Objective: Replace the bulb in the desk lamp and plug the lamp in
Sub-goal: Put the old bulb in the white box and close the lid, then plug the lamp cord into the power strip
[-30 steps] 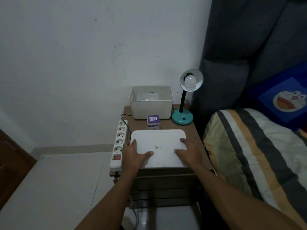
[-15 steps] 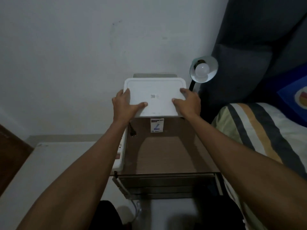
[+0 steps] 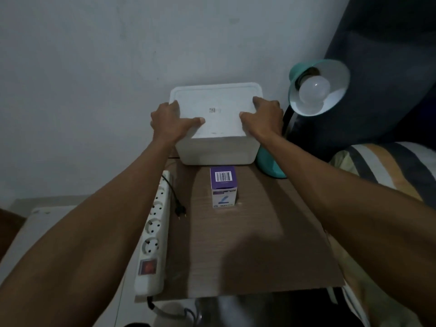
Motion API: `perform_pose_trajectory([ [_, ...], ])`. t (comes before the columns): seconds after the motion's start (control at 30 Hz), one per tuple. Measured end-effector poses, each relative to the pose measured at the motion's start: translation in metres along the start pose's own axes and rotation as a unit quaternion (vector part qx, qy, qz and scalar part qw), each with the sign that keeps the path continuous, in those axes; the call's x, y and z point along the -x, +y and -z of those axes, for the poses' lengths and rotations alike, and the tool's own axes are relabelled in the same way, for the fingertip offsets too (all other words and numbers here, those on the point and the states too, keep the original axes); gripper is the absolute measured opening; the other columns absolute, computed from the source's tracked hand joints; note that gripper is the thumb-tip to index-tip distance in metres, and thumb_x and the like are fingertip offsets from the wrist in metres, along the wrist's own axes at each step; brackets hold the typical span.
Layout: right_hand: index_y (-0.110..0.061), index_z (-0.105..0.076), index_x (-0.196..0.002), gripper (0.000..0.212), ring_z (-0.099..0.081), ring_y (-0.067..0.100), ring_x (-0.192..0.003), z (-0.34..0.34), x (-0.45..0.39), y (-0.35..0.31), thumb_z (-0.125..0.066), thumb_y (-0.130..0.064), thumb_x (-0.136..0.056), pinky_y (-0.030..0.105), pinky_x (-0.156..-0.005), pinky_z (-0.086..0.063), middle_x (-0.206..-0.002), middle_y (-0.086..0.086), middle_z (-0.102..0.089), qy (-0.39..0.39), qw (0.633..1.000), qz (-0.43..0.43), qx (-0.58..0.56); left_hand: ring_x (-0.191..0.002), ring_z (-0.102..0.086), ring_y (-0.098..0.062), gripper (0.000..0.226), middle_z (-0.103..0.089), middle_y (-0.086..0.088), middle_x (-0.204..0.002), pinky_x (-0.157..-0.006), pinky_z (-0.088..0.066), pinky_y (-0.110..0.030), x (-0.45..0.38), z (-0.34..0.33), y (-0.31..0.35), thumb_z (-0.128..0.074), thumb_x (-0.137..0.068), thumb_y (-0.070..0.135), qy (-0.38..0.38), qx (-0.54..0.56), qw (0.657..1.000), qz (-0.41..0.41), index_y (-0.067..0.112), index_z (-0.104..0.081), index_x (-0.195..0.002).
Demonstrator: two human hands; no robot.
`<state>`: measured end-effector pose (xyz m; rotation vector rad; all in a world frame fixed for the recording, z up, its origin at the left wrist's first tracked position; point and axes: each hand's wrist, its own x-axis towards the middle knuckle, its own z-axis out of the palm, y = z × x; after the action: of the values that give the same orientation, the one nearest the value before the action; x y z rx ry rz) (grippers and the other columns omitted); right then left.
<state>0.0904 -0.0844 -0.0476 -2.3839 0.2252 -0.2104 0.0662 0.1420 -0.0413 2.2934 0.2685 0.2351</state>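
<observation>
Here, the white lid (image 3: 217, 109) is gripped at its side edges by the left hand (image 3: 173, 121) and right hand (image 3: 263, 119), atop the white bin (image 3: 215, 149). The teal desk lamp (image 3: 316, 90), bulb (image 3: 312, 90) fitted, stands just right. The bulb box (image 3: 223, 186) and unplugged plug (image 3: 181, 210) lie nearer, beside the power strip (image 3: 154, 232).
</observation>
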Motion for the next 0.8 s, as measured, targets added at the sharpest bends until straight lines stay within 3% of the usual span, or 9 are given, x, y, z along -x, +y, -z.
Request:
perform_pose_trajectory([
  [0.1, -0.017, -0.061, -0.129, 0.055, -0.045, 0.037, -0.125, -0.005, -0.009, 0.002, -0.054, -0.039, -0.079, 0.039, -0.096, -0.042, -0.135, 0.017, -0.051, -0.010, 0.999, -0.010, 0.037, -0.135, -0.052, -0.037, 0.095, -0.061, -0.020, -0.140, -0.110, -0.046, -0.044, -0.014, -0.005, 0.002, -0.076, -0.047, 0.070, -0.010, 0.009, 1.000, 0.010, 0.007, -0.068, -0.117],
  [0.2, -0.028, -0.057, -0.080, 0.019, -0.049, 0.037, -0.118, -0.011, -0.011, 0.008, -0.049, -0.044, -0.072, 0.037, -0.085, -0.039, -0.126, 0.017, -0.059, -0.012, 0.999, -0.015, 0.041, -0.133, -0.053, -0.035, 0.062, -0.064, -0.019, -0.135, -0.106, -0.048, -0.040, -0.017, -0.007, 0.000, -0.073, -0.041, 0.075, -0.017, -0.001, 1.000, 0.017, 0.029, -0.047, -0.075],
  [0.23, -0.030, -0.059, -0.082, 0.022, -0.051, 0.037, -0.120, -0.014, -0.011, 0.011, -0.049, -0.047, -0.072, 0.036, -0.086, -0.041, -0.128, 0.016, -0.058, -0.013, 0.999, -0.014, 0.028, -0.134, -0.053, -0.035, 0.061, -0.064, -0.019, -0.136, -0.106, -0.047, -0.040, -0.015, -0.007, -0.001, -0.073, -0.040, 0.075, -0.017, 0.001, 1.000, 0.018, 0.032, -0.043, -0.072],
  [0.27, -0.028, -0.067, -0.103, 0.038, -0.049, 0.037, -0.125, -0.016, -0.010, 0.014, -0.051, -0.049, -0.075, 0.036, -0.091, -0.044, -0.134, 0.016, -0.055, -0.020, 1.000, -0.013, 0.010, -0.135, -0.052, -0.035, 0.062, -0.063, -0.020, -0.138, -0.107, -0.046, -0.040, -0.014, -0.008, -0.002, -0.071, -0.040, 0.076, -0.015, 0.003, 1.000, 0.019, 0.030, -0.051, -0.077],
  [0.3, -0.024, -0.063, -0.131, 0.056, -0.044, 0.036, -0.132, -0.016, -0.008, 0.015, -0.054, -0.048, -0.081, 0.036, -0.099, -0.043, -0.142, 0.016, -0.048, -0.022, 1.000, -0.012, 0.000, -0.136, -0.051, -0.035, 0.071, -0.062, -0.021, -0.139, -0.107, -0.045, -0.039, -0.013, -0.009, -0.002, -0.071, -0.040, 0.076, -0.016, 0.008, 1.000, 0.020, 0.024, -0.063, -0.088],
  [0.37, -0.021, -0.044, -0.151, 0.067, -0.037, 0.037, -0.138, -0.017, -0.010, 0.019, -0.054, -0.046, -0.090, 0.038, -0.107, -0.038, -0.150, 0.018, -0.039, -0.013, 1.000, -0.003, 0.011, -0.137, -0.050, -0.035, 0.093, -0.061, -0.021, -0.141, -0.108, -0.044, -0.039, -0.014, -0.011, -0.005, -0.069, -0.041, 0.076, -0.016, 0.013, 1.000, 0.015, 0.009, -0.071, -0.105],
  [0.5, -0.027, -0.039, -0.153, 0.066, -0.031, 0.038, -0.140, -0.014, -0.008, 0.017, -0.050, -0.051, -0.092, 0.043, -0.109, -0.035, -0.153, 0.016, -0.036, -0.022, 0.998, -0.003, 0.062, -0.138, -0.050, -0.036, 0.116, -0.059, -0.021, -0.144, -0.110, -0.043, -0.041, -0.014, -0.009, -0.002, -0.070, -0.046, 0.075, -0.029, 0.010, 0.999, 0.008, -0.005, -0.063, -0.130],
  [0.7, -0.021, -0.055, -0.139, 0.052, -0.036, 0.034, -0.133, -0.003, 0.009, -0.010, -0.057, -0.045, -0.093, 0.046, -0.105, -0.039, -0.142, 0.012, -0.043, 0.042, 0.993, 0.034, 0.101, -0.136, -0.051, -0.036, 0.070, -0.058, -0.022, -0.144, -0.114, -0.037, -0.042, -0.002, 0.001, -0.013, -0.067, -0.082, 0.070, -0.029, -0.001, 0.998, -0.051, 0.013, -0.061, -0.123],
  [0.8, -0.018, -0.061, -0.130, 0.039, -0.044, 0.029, -0.127, -0.007, 0.028, -0.033, -0.058, -0.036, -0.095, 0.040, -0.098, -0.044, -0.133, 0.010, -0.053, 0.069, 0.992, 0.100, 0.047, -0.142, -0.047, -0.033, 0.071, -0.053, -0.020, -0.152, -0.117, -0.034, -0.037, 0.020, 0.009, -0.034, -0.064, -0.098, 0.053, 0.010, 0.024, 0.998, -0.064, 0.000, -0.054, -0.145],
])
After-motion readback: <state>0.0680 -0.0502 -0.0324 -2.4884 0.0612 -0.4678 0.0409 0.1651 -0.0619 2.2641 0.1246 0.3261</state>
